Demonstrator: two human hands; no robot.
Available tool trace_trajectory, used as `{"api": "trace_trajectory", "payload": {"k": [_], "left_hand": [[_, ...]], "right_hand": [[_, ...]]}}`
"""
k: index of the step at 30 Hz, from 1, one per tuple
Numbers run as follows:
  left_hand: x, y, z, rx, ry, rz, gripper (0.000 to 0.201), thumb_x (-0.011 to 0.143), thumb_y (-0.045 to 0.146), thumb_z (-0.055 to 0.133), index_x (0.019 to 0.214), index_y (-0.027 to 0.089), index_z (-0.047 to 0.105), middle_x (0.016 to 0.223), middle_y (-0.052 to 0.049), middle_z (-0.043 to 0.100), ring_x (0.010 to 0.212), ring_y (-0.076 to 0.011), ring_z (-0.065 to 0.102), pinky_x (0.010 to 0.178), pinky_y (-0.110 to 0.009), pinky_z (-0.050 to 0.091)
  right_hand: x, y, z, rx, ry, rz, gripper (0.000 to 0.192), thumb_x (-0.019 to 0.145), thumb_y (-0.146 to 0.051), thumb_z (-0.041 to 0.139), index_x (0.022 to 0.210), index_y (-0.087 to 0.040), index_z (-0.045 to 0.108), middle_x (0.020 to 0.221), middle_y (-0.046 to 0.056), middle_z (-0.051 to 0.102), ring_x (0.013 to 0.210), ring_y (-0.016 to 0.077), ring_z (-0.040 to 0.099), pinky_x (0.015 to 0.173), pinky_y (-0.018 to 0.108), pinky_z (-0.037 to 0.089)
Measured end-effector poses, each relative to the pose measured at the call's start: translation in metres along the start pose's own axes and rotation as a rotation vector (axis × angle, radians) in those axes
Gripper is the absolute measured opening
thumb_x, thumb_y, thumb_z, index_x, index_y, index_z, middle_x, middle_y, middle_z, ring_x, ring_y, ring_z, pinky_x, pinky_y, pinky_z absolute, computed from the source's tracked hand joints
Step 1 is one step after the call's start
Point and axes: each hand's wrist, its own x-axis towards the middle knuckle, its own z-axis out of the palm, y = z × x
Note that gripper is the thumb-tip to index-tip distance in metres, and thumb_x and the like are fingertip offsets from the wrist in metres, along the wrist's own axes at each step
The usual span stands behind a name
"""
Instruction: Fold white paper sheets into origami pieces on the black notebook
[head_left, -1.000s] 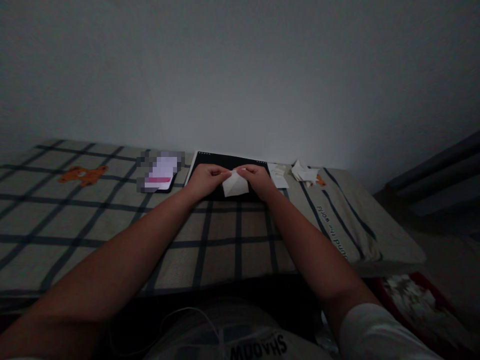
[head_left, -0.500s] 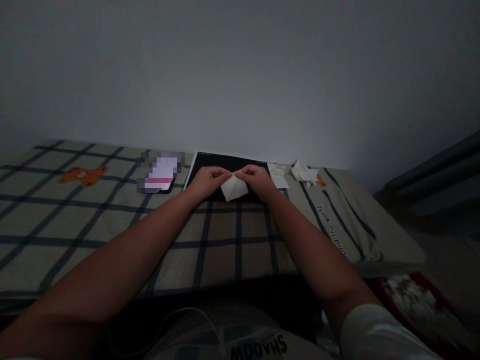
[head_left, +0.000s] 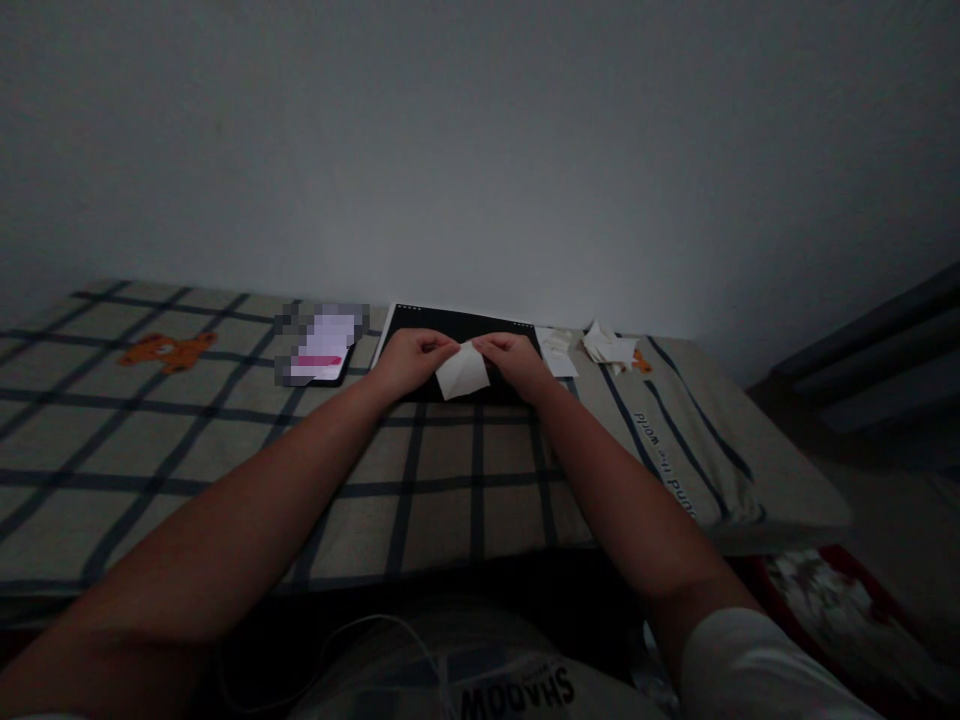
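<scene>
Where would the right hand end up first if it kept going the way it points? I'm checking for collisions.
Probably the left hand: the right hand points leftward across the folded white paper both pinch. Depth is unclear.

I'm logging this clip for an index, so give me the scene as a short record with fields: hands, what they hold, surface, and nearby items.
left hand: pinches the left top edge of the paper
right hand: pinches the right top edge of the paper
paper: white, folded, held over the black board
surface: checked cloth with a bear print
left of board: phone, screen lit
right of board: paper scraps
light: dim
</scene>
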Motion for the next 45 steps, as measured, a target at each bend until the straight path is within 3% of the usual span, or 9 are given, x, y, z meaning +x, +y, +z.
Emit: {"api": "trace_trajectory", "payload": {"k": [5, 10, 16, 21, 28, 32, 37, 45], "left_hand": [[0.001, -0.002, 0.000, -0.044, 0.058, -0.058, 0.027, 0.078, 0.039, 0.067, 0.086, 0.015, 0.076, 0.082, -0.006, 0.074, 0.073, -0.0172, 0.064, 0.069, -0.027, 0.049], [0.005, -0.011, 0.000, -0.319, -0.041, -0.157, 0.028, 0.076, 0.036, 0.070, 0.092, 0.013, 0.074, 0.080, -0.006, 0.073, 0.066, -0.0142, 0.063, 0.064, -0.026, 0.052], [0.006, -0.010, -0.004, -0.216, 0.004, -0.110, 0.022, 0.078, 0.034, 0.069, 0.086, 0.014, 0.074, 0.069, -0.003, 0.070, 0.057, -0.0112, 0.060, 0.057, -0.022, 0.047], [0.006, -0.011, -0.003, -0.219, 0.087, -0.193, 0.025, 0.070, 0.038, 0.077, 0.077, 0.014, 0.072, 0.063, -0.003, 0.067, 0.054, -0.0110, 0.058, 0.054, -0.022, 0.045], [0.011, -0.019, 0.002, -0.461, -0.033, -0.212, 0.013, 0.078, 0.025, 0.067, 0.084, 0.014, 0.071, 0.076, -0.003, 0.070, 0.066, -0.0117, 0.064, 0.067, -0.026, 0.054], [0.010, -0.017, 0.001, -0.484, 0.024, -0.256, 0.009, 0.076, 0.022, 0.068, 0.080, 0.014, 0.070, 0.071, -0.002, 0.068, 0.063, -0.0113, 0.063, 0.065, -0.025, 0.054], [0.009, -0.014, -0.004, -0.514, 0.093, -0.287, 0.010, 0.074, 0.022, 0.070, 0.079, 0.013, 0.069, 0.070, -0.002, 0.067, 0.061, -0.0102, 0.062, 0.064, -0.023, 0.053], [0.011, -0.019, -0.003, -0.594, 0.049, -0.331, 0.017, 0.070, 0.029, 0.073, 0.074, 0.014, 0.067, 0.066, -0.002, 0.063, 0.058, -0.0091, 0.057, 0.059, -0.022, 0.049]], "right_hand": [[0.001, 0.000, -0.002, -0.068, 0.053, 0.010, 0.028, 0.076, -0.042, 0.065, 0.084, -0.016, 0.072, 0.083, 0.005, 0.070, 0.077, 0.0165, 0.060, 0.072, 0.030, 0.045], [0.004, 0.005, -0.003, -0.045, 0.136, 0.028, 0.029, 0.075, -0.042, 0.064, 0.084, -0.015, 0.071, 0.080, 0.004, 0.070, 0.074, 0.0157, 0.060, 0.069, 0.029, 0.045], [0.005, 0.006, -0.002, 0.000, 0.158, 0.046, 0.029, 0.073, -0.042, 0.066, 0.083, -0.015, 0.070, 0.081, 0.004, 0.070, 0.074, 0.0158, 0.060, 0.069, 0.029, 0.045], [0.006, 0.008, -0.004, -0.009, 0.164, 0.037, 0.029, 0.072, -0.042, 0.066, 0.083, -0.015, 0.071, 0.081, 0.004, 0.071, 0.074, 0.0157, 0.060, 0.070, 0.029, 0.045], [0.005, 0.004, -0.005, -0.016, 0.190, 0.055, 0.029, 0.072, -0.042, 0.066, 0.080, -0.015, 0.072, 0.079, 0.004, 0.070, 0.074, 0.0161, 0.059, 0.069, 0.030, 0.045], [0.006, 0.007, -0.006, 0.145, 0.137, 0.093, 0.030, 0.070, -0.043, 0.069, 0.081, -0.016, 0.072, 0.079, 0.004, 0.070, 0.073, 0.0155, 0.060, 0.071, 0.031, 0.047], [0.006, 0.008, -0.007, 0.434, 0.012, 0.121, 0.034, 0.069, -0.041, 0.073, 0.097, -0.021, 0.072, 0.098, 0.004, 0.072, 0.087, 0.0158, 0.064, 0.084, 0.033, 0.049], [0.001, 0.000, -0.012, 0.434, -0.047, 0.128, 0.046, 0.071, -0.038, 0.073, 0.114, -0.022, 0.067, 0.112, 0.006, 0.069, 0.101, 0.0168, 0.063, 0.090, 0.032, 0.050]]}}
